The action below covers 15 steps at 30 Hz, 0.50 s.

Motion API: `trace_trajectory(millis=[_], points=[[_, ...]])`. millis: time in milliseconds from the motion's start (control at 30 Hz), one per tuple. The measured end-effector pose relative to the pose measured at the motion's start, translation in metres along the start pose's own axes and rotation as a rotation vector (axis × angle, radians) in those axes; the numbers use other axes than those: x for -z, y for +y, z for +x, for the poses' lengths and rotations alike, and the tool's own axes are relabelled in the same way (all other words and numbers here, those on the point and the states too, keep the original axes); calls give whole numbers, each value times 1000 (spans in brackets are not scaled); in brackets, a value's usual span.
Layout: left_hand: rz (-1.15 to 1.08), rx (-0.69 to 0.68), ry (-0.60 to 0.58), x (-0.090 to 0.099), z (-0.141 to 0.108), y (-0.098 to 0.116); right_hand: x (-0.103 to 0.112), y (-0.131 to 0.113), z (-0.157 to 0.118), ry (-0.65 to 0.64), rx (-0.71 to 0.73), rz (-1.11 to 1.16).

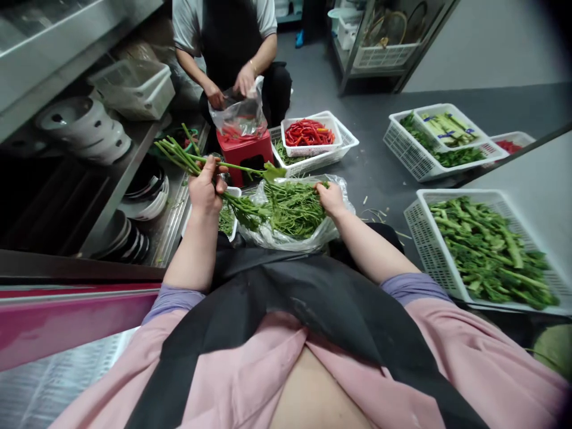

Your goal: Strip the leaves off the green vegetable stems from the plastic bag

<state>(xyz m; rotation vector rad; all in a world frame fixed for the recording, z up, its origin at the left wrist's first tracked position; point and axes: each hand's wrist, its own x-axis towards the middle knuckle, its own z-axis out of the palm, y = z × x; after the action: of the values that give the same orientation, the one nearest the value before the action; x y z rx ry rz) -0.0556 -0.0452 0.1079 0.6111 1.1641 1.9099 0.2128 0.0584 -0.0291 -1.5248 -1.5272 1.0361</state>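
Observation:
My left hand (207,186) is closed around a bunch of long green stems (179,155), whose leafy ends hang to the right over a pile of greens. That pile of thin leafy greens (295,208) fills an open clear plastic bag (344,193) in front of my lap. At the bag's right side, my right hand (329,196) has its fingers pressed together at the edge of the greens; what they hold, if anything, is too small to make out. Behind my left wrist, a small white basket (235,192) with greens is partly hidden.
Opposite, a person in a dark apron handles a clear bag (243,113) over a red box (245,152). Beside it, red chillies (308,132) fill a white basket. Baskets of greens (491,250) stand right; metal shelves (134,161) with bowls line the left.

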Motion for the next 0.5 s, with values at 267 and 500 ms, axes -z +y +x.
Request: trace_trajectory(millis=[267, 500], points=[[-47, -18, 114, 11, 12, 6, -4, 32, -2, -173, -72, -857], [-78, -63, 204, 28, 18, 29, -2, 42, -7, -371, 47, -1123]])
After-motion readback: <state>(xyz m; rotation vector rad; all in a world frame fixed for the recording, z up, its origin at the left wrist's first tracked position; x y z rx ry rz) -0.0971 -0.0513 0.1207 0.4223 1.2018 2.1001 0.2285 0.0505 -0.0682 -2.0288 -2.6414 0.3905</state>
